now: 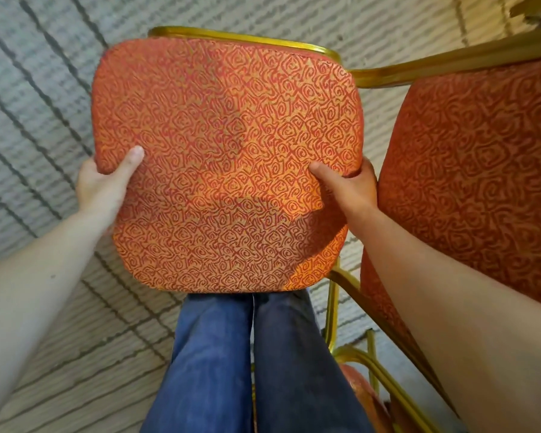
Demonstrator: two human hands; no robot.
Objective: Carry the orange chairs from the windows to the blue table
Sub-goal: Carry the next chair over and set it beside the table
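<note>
An orange chair (228, 157) with swirl-patterned fabric and a gold metal frame fills the middle of the head view, seen from above in front of my legs. My left hand (107, 182) grips the cushion's left edge, thumb on top and fingers underneath. My right hand (347, 189) grips the right edge the same way. A second orange chair (475, 182) of the same kind stands close on the right, almost touching the one I hold. The blue table is not in view.
Grey carpet (44, 104) with dark lines lies to the left and beyond the chair. Gold frames of more chairs (372, 370) crowd the lower right beside my jeans-clad legs (247, 364).
</note>
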